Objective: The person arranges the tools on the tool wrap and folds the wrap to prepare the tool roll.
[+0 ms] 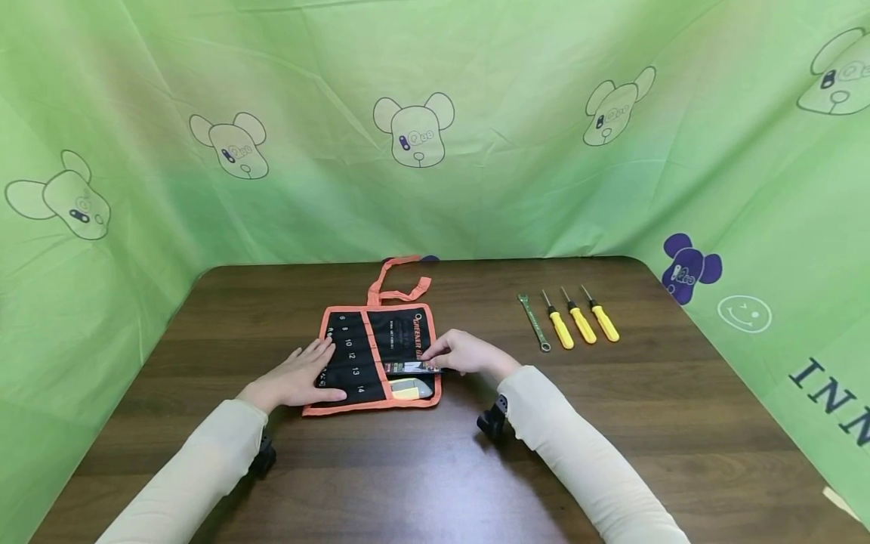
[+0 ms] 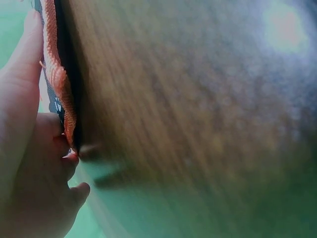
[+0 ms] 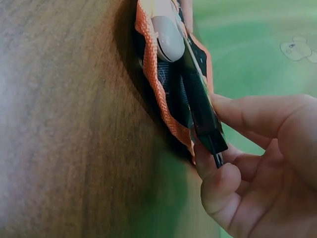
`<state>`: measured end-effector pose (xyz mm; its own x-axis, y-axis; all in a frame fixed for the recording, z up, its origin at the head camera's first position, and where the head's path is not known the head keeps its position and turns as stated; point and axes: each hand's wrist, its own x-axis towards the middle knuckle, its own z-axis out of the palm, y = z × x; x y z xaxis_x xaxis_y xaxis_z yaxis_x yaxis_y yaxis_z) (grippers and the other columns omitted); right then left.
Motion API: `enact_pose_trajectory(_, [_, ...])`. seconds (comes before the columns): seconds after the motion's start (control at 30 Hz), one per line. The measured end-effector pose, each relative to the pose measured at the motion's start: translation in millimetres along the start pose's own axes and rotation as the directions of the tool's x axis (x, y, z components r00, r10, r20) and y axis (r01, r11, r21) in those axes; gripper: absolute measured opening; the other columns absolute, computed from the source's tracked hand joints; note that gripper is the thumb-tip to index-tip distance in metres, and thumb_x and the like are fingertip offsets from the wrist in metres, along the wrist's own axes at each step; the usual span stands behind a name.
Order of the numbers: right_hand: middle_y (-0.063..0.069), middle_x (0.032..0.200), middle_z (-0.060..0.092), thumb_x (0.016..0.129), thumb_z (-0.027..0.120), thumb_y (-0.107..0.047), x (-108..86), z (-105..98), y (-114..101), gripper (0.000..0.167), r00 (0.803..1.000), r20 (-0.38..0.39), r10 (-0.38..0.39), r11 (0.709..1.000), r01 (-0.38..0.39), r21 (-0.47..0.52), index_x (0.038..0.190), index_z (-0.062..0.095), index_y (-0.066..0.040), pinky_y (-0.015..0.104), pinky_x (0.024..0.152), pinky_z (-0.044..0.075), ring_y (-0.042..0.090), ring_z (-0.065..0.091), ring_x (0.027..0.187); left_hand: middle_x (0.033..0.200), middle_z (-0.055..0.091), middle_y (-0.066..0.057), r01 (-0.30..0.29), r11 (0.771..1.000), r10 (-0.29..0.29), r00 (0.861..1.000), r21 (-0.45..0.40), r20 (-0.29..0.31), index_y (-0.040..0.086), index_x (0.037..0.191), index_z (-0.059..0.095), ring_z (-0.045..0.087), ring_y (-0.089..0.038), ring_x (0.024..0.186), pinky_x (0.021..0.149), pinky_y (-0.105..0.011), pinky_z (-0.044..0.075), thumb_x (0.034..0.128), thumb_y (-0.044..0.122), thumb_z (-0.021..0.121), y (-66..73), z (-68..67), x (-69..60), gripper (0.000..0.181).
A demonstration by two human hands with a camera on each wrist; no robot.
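Note:
An orange-edged black tool roll (image 1: 401, 340) lies unfolded on the table, its left pockets printed with numbers. My left hand (image 1: 297, 378) rests with spread fingers on its left side; in the left wrist view the hand (image 2: 29, 139) lies along the orange edging. At the roll's right edge, my right hand (image 1: 465, 353) pinches a slim black case (image 1: 411, 368) with a printed label. The right wrist view shows that case (image 3: 200, 101) between thumb and fingers, a small tab at its end. Beside it, a yellow and grey utility knife (image 1: 411, 389) sits in the roll's pocket.
To the right lie a combination wrench (image 1: 534, 323) and three yellow-handled screwdrivers (image 1: 582, 325), side by side. An orange strap (image 1: 401, 293) trails from the roll's far edge. A green printed cloth (image 1: 503, 196) hangs behind the brown wooden table (image 1: 435, 468).

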<state>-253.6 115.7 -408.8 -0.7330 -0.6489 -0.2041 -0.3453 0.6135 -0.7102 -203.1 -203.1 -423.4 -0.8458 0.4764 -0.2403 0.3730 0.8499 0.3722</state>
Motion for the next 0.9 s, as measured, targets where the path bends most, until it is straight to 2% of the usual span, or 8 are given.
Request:
enact_pose_trajectory(0.3, [0.005,0.097,0.063,0.092,0.053,-0.004,0.7,-3.2,-1.2,0.022,0.999,0.035,0.004,1.0,-0.003,-0.021,0.106,0.07,-0.006,0.022,0.038,0.038,0.008,0.036,0.037,0.149,0.011,-0.023,0.006,1.0,-0.006,1.0,0.002,0.015,-0.006,0.144,0.018,0.007,-0.036,0.136,0.105,-0.055,0.009,0.0827,0.062,0.052,-1.5,0.5,1.7,0.097])
enact_pose_trajectory(0.53, [0.005,0.098,0.064,0.091,0.054,-0.005,2.9,-3.0,-4.0,0.022,1.0,0.016,-0.015,0.999,0.015,-0.03,0.106,0.07,-0.006,0.023,0.04,0.038,0.008,0.037,0.038,0.149,0.011,-0.023,0.001,1.0,-0.001,1.0,-0.002,0.014,-0.005,0.144,0.017,0.007,-0.036,0.136,0.105,-0.055,0.009,0.0821,0.062,0.053,-2.2,0.7,1.4,0.098])
enact_pose_trajectory(0.7, [0.001,0.089,0.063,0.085,0.065,-0.012,6.6,0.5,-2.4,0.023,1.0,0.01,-0.013,1.0,0.013,-0.026,0.108,0.068,-0.006,0.025,0.046,0.044,0.009,0.049,0.058,0.15,0.01,-0.022,0.0,1.0,0.0,1.0,0.002,0.017,-0.005,0.144,0.016,0.006,-0.035,0.137,0.105,-0.055,0.008,0.0826,0.062,0.052,-3.2,1.0,1.7,0.098])
enact_pose_trajectory(0.9, [0.0,0.086,0.06,0.077,0.071,-0.006,8.5,4.1,-3.0,0.023,1.0,-0.008,-0.013,0.999,0.013,-0.03,0.1,0.067,-0.006,0.026,0.058,0.047,0.015,0.052,0.076,0.15,0.01,-0.021,0.008,1.0,-0.008,1.0,0.004,0.021,-0.004,0.145,0.016,0.005,-0.034,0.137,0.106,-0.054,0.008,0.0815,0.064,0.051,-4.9,2.1,1.6,0.099])
